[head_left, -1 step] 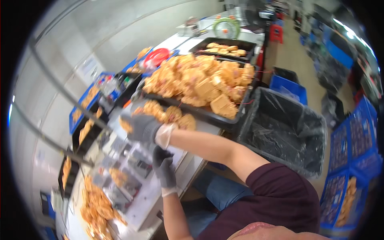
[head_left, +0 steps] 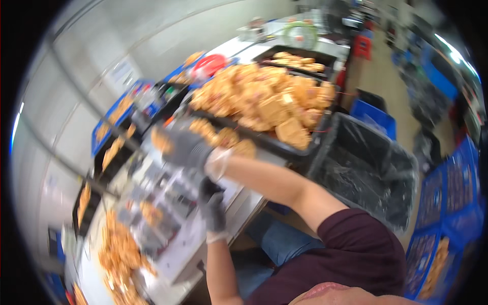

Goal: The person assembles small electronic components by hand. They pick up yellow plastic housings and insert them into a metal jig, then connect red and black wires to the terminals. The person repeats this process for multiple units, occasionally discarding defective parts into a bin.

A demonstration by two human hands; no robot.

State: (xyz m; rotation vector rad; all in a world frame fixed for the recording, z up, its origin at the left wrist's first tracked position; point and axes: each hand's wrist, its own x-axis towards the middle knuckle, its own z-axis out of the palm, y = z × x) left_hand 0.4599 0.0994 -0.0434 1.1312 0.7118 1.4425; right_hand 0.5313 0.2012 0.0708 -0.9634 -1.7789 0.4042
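Two gloved hands work at a bench of fried golden pieces.
Right hand (head_left: 185, 147) clenches one golden fried piece (head_left: 161, 140), held just short of the heaped black tray (head_left: 300, 150); nothing has visibly shifted since the earlier frame. Left hand (head_left: 212, 206) rests on the white bench (head_left: 185, 244) below it; whether it grips anything cannot be told.
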